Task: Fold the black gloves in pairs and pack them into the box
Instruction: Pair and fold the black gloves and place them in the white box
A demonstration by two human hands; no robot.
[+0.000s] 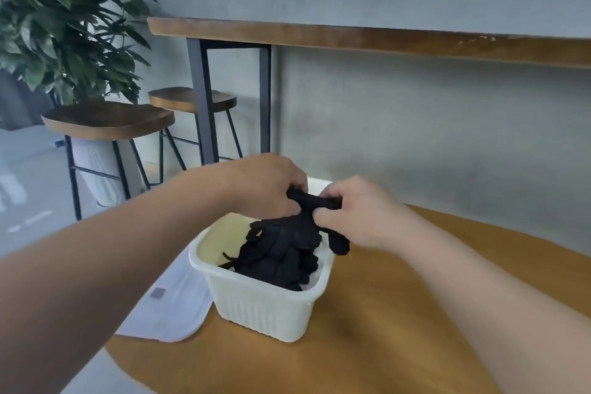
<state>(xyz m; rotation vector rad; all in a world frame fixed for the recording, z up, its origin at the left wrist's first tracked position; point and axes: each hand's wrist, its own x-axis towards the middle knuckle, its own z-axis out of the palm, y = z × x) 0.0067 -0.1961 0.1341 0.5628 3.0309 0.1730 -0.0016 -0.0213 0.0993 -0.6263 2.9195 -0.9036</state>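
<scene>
Head view: I note my left hand (pixel 265 184) and right hand (pixel 353 213) both pinching the soft black fabric gloves (pixel 315 201), bundle stretched left-to-right between them, directly above the ribbed cream plastic box (pixel 265 310).

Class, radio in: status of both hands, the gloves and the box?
Left hand and right hand both grip black gloves above white box. Gloves bunched, partly inside. Nothing blocking.

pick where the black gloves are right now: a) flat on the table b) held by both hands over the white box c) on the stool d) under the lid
b: the left hand and right hand both grip the gloves, which hang into the open white box on the table.
</scene>
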